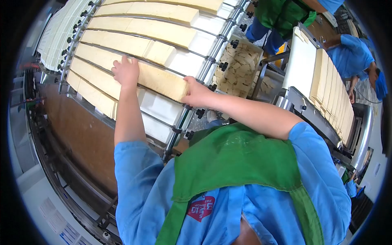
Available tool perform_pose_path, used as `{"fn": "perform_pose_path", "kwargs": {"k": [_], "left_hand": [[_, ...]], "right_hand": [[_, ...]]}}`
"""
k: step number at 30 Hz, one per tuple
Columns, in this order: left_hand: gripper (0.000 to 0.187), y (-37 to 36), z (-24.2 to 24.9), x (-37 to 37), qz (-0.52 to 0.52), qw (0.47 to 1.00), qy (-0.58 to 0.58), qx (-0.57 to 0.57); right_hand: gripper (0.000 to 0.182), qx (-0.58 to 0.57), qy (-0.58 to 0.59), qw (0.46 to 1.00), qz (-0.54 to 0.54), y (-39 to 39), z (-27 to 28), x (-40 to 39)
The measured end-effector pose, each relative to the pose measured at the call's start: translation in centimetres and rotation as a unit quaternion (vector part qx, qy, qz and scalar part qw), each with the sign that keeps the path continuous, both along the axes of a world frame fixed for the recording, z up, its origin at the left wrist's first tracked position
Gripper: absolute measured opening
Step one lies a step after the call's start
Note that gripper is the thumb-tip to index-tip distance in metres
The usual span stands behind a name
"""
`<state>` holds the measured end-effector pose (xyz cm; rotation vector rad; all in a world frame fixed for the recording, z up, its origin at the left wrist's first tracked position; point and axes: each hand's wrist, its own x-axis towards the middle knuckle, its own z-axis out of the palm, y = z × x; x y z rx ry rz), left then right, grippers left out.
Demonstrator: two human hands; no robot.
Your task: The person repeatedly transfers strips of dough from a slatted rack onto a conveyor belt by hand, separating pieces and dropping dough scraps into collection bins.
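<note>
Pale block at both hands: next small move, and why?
Probably ease the pale block along its row, keeping it parallel to the guide rods. The right hand grips one end, the left hand is at the other, and another block lies ahead in line. I can't tell whether it already rests on the belt.

The underside of the held slab (161,81) (pale yellow) is hidden.
</note>
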<state>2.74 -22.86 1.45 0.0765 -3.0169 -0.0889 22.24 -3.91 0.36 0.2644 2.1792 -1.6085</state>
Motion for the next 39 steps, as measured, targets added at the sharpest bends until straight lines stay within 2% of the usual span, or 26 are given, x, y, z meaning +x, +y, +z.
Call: {"fn": "perform_pose_path", "kwargs": {"k": [1, 4, 5, 7, 8, 9, 10, 11, 12, 13, 15, 16, 17, 18, 19, 21, 23, 24, 26, 28, 30, 32, 33, 35, 37, 39], "left_hand": [[0.063, 0.2, 0.0, 0.1, -0.023, 0.998, 0.05, -0.041], [0.066, 3.7, 1.2, 1.2, -0.204, 0.969, 0.139, 0.003], [0.067, 5.6, 1.7, 2.6, -0.249, 0.962, 0.115, -0.008], [0.069, 8.6, 1.4, 5.1, -0.31, 0.943, 0.112, -0.048], [0.068, 8.6, 0.4, 4.9, -0.293, 0.948, 0.106, -0.065], [0.067, 8.3, -0.5, 4.3, -0.276, 0.952, 0.1, -0.082], [0.065, 8.2, -0.6, 3.6, -0.261, 0.956, 0.093, -0.097], [0.055, 7.8, -0.5, 2.7, -0.231, 0.968, 0.046, -0.082], [0.048, 7.3, -0.2, 2.6, -0.244, 0.966, 0.069, -0.043], [0.047, 6.6, -1.5, 1.8, -0.28, 0.953, 0.111, 0.001], [0.048, 7.3, -1.3, 2.3, -0.261, 0.957, 0.124, -0.001], [0.05, 8.7, 0.3, 3.2, -0.211, 0.976, 0.047, -0.017], [0.053, 9.5, 0.5, 3.7, -0.195, 0.979, 0.049, -0.034], [0.048, 10.0, -0.4, 4.0, -0.234, 0.965, 0.114, -0.013], [0.044, 11.6, 0.1, 4.5, -0.263, 0.959, 0.104, 0.035], [0.036, 15.4, 0.1, 5.1, -0.339, 0.928, 0.108, 0.113], [0.03, 19.6, -1.2, 5.8, -0.435, 0.873, 0.136, 0.175], [0.027, 22.5, -1.3, 6.8, -0.446, 0.867, 0.098, 0.2], [0.024, 29.1, -1.2, 10.3, -0.469, 0.836, 0.027, 0.283], [0.025, 35.3, -2.5, 12.8, -0.545, 0.792, 0.01, 0.274], [0.028, 41.6, -2.7, 16.4, -0.567, 0.776, -0.075, 0.266], [0.033, 48.1, -4.2, 19.6, -0.575, 0.751, -0.134, 0.294], [0.036, 51.4, -5.7, 20.8, -0.57, 0.742, -0.166, 0.311], [0.042, 57.8, -8.8, 22.9, -0.539, 0.731, -0.22, 0.355], [0.055, 64.1, -9.7, 24.6, -0.482, 0.712, -0.304, 0.41], [0.062, 69.3, -9.7, 25.7, -0.452, 0.724, -0.274, 0.442]], "right_hand": [[0.083, -0.005, 0.008, 1.0, 0.0, -0.2, -0.4, -0.1], [0.084, -0.05, 0.002, 0.999, -0.002, -0.2, 0.0, -0.3], [0.081, -0.104, -0.038, 0.994, 0.009, 0.5, 1.1, 0.2], [0.077, -0.1, -0.029, 0.994, 0.03, 1.6, 0.6, 0.6], [0.074, -0.1, -0.026, 0.994, 0.039, 2.2, 0.3, 1.2], [0.058, -0.091, -0.033, 0.995, 0.039, 3.1, 0.9, 1.9], [0.053, -0.1, -0.025, 0.994, 0.031, 4.3, 0.6, 2.9], [0.049, -0.108, -0.016, 0.994, 0.021, 5.6, -0.2, 3.9], [0.044, -0.113, -0.006, 0.994, 0.006, 7.1, -1.1, 5.1], [0.03, -0.147, -0.017, 0.989, -0.021, 8.6, -2.1, 6.5], [0.028, -0.173, 0.013, 0.978, -0.114, 12.3, -2.6, 9.9], [0.028, -0.186, 0.031, 0.969, -0.158, 14.4, -2.5, 11.6], [0.026, -0.139, 0.033, 0.968, -0.205, 16.6, -2.2, 13.5], [0.028, -0.121, 0.053, 0.958, -0.253, 19.2, -2.8, 15.5], [0.028, -0.133, 0.073, 0.934, -0.323, 21.6, -4.4, 17.8], [0.031, -0.074, 0.071, 0.877, -0.468, 26.1, -4.8, 22.3], [0.044, 0.027, 0.098, 0.783, -0.614, 30.6, -8.6, 26.4], [0.048, 0.011, 0.112, 0.721, -0.684, 32.0, -8.4, 27.7], [0.05, 0.01, 0.096, 0.664, -0.742, 35.9, -8.0, 30.5], [0.05, -0.077, 0.108, 0.656, -0.743, 38.6, -7.8, 31.6], [0.051, -0.167, 0.121, 0.657, -0.726, 40.8, -7.3, 31.5], [0.055, -0.171, 0.099, 0.676, -0.71, 42.1, -5.9, 30.7], [0.059, -0.175, 0.097, 0.693, -0.693, 42.5, -7.7, 30.7], [0.07, -0.235, 0.044, 0.706, -0.667, 42.5, -6.2, 30.5], [0.067, -0.287, 0.054, 0.697, -0.655, 42.8, -6.6, 30.7], [0.064, -0.325, 0.071, 0.689, -0.644, 43.0, -6.7, 31.1]]}}
